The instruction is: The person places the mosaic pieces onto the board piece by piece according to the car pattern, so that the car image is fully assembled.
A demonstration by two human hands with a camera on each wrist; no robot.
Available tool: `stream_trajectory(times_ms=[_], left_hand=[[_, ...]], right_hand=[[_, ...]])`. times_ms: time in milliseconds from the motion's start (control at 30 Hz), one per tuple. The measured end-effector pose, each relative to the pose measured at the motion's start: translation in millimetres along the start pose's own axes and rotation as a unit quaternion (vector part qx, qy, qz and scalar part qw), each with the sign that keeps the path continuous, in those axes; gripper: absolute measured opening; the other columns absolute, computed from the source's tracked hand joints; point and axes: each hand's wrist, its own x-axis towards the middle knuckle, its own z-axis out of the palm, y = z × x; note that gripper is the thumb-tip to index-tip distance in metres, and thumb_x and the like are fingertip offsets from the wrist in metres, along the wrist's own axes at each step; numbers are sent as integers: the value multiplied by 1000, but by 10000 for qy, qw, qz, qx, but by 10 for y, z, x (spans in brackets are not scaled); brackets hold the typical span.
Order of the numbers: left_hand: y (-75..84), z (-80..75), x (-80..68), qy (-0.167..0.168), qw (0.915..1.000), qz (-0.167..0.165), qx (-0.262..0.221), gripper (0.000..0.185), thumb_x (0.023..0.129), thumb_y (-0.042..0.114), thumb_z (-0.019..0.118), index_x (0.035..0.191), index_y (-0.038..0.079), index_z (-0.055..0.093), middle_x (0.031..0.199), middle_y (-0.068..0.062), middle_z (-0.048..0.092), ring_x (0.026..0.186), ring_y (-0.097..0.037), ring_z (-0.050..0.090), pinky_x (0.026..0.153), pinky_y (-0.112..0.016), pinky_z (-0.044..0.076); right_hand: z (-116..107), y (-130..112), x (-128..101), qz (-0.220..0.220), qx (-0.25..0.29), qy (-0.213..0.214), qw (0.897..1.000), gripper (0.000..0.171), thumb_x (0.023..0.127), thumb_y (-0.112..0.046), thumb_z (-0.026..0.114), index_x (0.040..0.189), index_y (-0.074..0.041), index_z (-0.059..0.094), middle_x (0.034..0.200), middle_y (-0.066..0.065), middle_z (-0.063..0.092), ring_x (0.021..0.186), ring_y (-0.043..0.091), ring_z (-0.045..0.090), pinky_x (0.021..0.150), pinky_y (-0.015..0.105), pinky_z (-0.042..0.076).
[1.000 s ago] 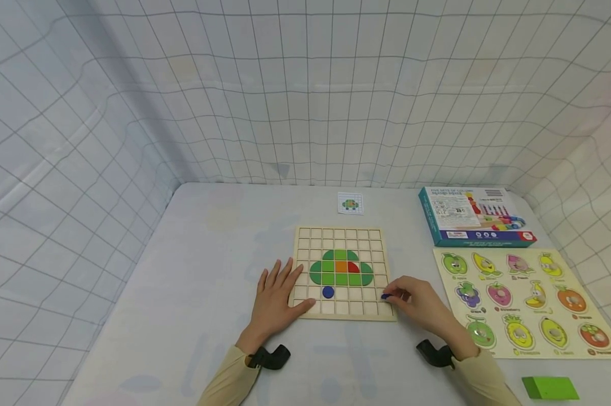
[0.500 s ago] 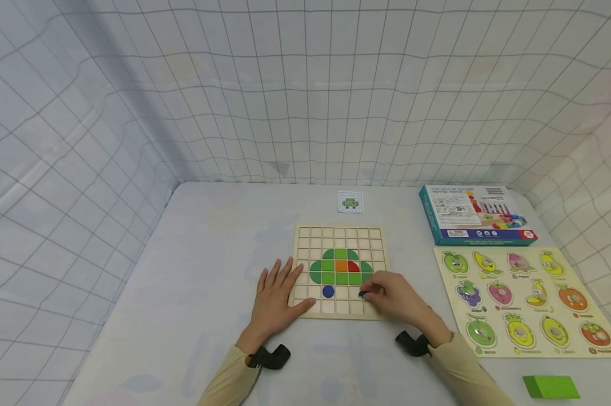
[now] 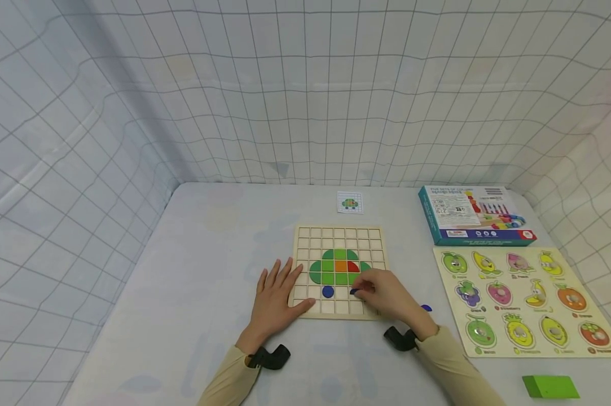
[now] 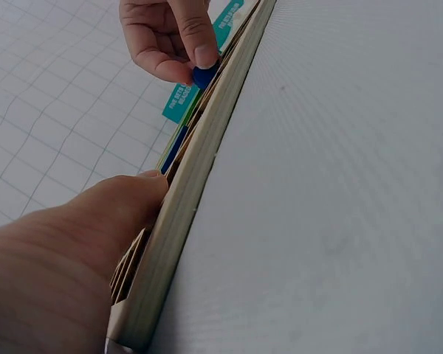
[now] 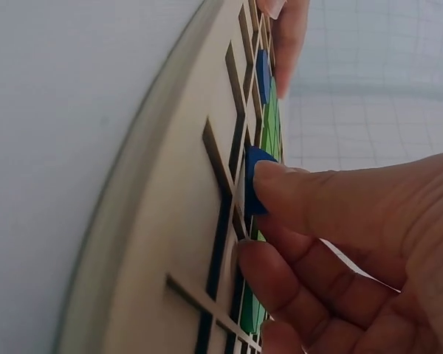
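Observation:
In the head view a wooden grid board [image 3: 341, 233] carries green tiles [image 3: 328, 277], an orange square [image 3: 341, 266], a red rounded tile [image 3: 353, 267] and a blue disc [image 3: 328, 292] below them. My right hand [image 3: 386, 293] pinches a second blue piece [image 5: 260, 181] between thumb and fingers over the row of that disc, to its right. In the right wrist view the piece stands tilted right at the grid. My left hand [image 3: 275, 299] rests with spread, straight fingers along the board's left edge, its thumb [image 4: 136, 195] on the board's near corner.
A small picture card [image 3: 350, 203] with a like pattern lies behind the board. At right are a boxed game [image 3: 478, 215], a fruit puzzle board [image 3: 531, 304] and a green block [image 3: 551, 387]. Another blue piece [image 3: 426, 308] shows beside my right forearm, partly hidden.
My right hand has moved left over the board with the blue piece, from its right edge to near the middle. A blue piece beside the forearm has come into view. The left hand has stayed put.

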Motion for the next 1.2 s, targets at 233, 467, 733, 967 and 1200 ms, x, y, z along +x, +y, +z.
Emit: stream_trajectory(times_ms=[233, 467, 733, 967, 1200], left_hand=[[-1, -4, 2, 41, 10000, 21, -34, 78, 83, 57, 62, 146, 17, 40, 153, -8, 27, 142, -30, 13, 110, -51, 5], [-4, -11, 3, -5, 10000, -21, -45, 78, 84, 58, 60, 147, 17, 39, 154, -7, 26, 142, -29, 12, 111, -50, 4], [-9, -13, 13, 142, 9999, 71, -51, 77, 83, 57, 62, 145, 15, 42, 152, -9, 29, 141, -32, 15, 110, -53, 7], [-7, -18, 10, 46, 10000, 11, -53, 78, 83, 57, 61, 146, 17, 40, 153, -7, 27, 142, -30, 13, 110, -51, 5], [7, -16, -5, -51, 9999, -42, -78, 78, 84, 58, 61, 147, 17, 39, 154, -7, 25, 142, -28, 11, 111, -49, 3]], right_hand=[[13, -3, 30, 183, 10, -54, 9998, 7, 83, -7, 73, 83, -14, 70, 74, -10, 55, 68, 11, 49, 63, 27, 45], [1, -12, 34, 200, -110, 49, 9997, 6, 83, -8, 73, 83, -13, 71, 76, -9, 55, 68, 11, 49, 63, 28, 46], [1, -10, 51, 67, -222, 122, 9997, 6, 81, -15, 77, 82, -15, 71, 75, -9, 53, 68, 12, 47, 62, 27, 44], [21, -9, 79, 225, -344, 122, 9991, 9, 80, -17, 78, 79, -17, 69, 74, -9, 51, 68, 12, 46, 61, 28, 42], [-89, 33, -29, 316, -178, 280, 9989, 10, 79, -18, 78, 82, -18, 69, 77, -10, 54, 70, 11, 50, 64, 28, 45]])
